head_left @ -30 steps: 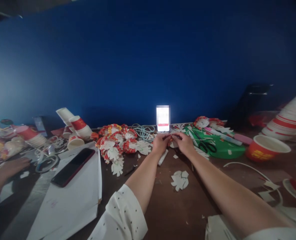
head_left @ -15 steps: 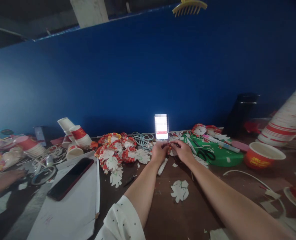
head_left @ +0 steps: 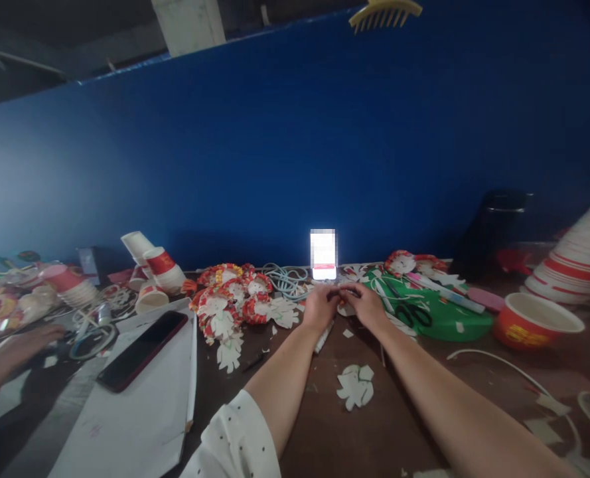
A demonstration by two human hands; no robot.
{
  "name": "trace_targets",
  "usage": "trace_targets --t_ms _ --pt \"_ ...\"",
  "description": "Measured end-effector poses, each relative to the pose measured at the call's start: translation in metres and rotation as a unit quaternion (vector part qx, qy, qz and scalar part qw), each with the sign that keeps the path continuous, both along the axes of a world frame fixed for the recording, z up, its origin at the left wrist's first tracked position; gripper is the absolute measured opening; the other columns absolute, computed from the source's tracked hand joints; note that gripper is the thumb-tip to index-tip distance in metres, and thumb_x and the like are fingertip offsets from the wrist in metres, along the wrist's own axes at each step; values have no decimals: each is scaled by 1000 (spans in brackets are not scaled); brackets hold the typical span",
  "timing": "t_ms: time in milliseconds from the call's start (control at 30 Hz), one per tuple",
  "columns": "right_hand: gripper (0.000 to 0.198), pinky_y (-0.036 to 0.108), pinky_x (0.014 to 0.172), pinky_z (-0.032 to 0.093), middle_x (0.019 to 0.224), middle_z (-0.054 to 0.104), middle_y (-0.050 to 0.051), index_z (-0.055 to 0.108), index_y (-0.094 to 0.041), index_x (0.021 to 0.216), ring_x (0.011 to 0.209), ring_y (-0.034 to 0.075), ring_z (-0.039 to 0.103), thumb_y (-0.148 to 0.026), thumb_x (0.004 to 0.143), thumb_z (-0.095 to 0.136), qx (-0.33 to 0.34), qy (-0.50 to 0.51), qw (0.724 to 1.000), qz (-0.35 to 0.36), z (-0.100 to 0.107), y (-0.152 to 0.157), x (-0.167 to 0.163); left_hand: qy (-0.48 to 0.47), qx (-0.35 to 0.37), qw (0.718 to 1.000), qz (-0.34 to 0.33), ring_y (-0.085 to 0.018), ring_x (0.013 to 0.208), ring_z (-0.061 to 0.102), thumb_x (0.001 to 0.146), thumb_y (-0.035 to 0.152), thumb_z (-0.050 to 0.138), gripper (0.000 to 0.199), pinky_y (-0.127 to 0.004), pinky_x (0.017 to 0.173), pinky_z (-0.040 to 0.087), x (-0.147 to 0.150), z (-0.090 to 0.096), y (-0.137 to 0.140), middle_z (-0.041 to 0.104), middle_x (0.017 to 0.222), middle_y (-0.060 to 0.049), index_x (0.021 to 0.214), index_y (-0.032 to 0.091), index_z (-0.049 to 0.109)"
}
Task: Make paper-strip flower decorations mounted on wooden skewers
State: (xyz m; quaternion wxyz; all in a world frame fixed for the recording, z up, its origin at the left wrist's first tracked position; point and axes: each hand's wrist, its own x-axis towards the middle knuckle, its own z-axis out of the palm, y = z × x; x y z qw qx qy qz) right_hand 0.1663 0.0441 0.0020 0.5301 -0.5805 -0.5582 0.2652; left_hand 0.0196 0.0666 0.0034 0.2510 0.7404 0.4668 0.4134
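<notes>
My left hand (head_left: 321, 307) and my right hand (head_left: 363, 304) meet at the fingertips in front of a lit phone (head_left: 323, 254) that stands against the blue wall. Fingers of both hands are bent and pressed together; what they pinch is too small and hidden to make out. A pale paper piece shows under the right palm. Beneath the left wrist lies a white tube (head_left: 324, 338), partly covered. Nearer to me, a white leaf-shaped paper cutout (head_left: 355, 387) lies flat on the brown table (head_left: 324, 438). Red-and-white paper crafts (head_left: 229, 299) are heaped left of my hands.
Scissors (head_left: 413, 315) rest on a green sheet (head_left: 461, 328) at right, beside a red paper bowl (head_left: 536, 322). Stacked bowls (head_left: 576, 259) lean farther right. At left, a dark phone (head_left: 143, 350) lies on a white board (head_left: 125, 425); another person's hand (head_left: 26, 348) is beyond it.
My hands stay together, with the right fingers slightly more curled against the left. The camera view has shifted a little. The other person's hand at left has moved slightly inward.
</notes>
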Motion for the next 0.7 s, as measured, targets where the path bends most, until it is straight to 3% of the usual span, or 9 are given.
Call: trace_targets --t_ms 267,700 --pt "21 41 81 54 86 77 5 74 -23 85 84 26 71 -38 74 66 -4 -6 999 -35 -1 2 -1 -42 -6 999 0 -20 102 69 90 19 62 23 -34 96 52 1 -8 5 76 103 -5 105 22 78" --pt "23 41 84 53 88 78 6 75 -24 84 87 27 71 -41 72 67 -6 -2 1000 -23 2 2 1 -70 -53 996 3 -19 98 71 84 16 68 22 -31 93 52 1 -7 5 79 100 -1 101 24 80"
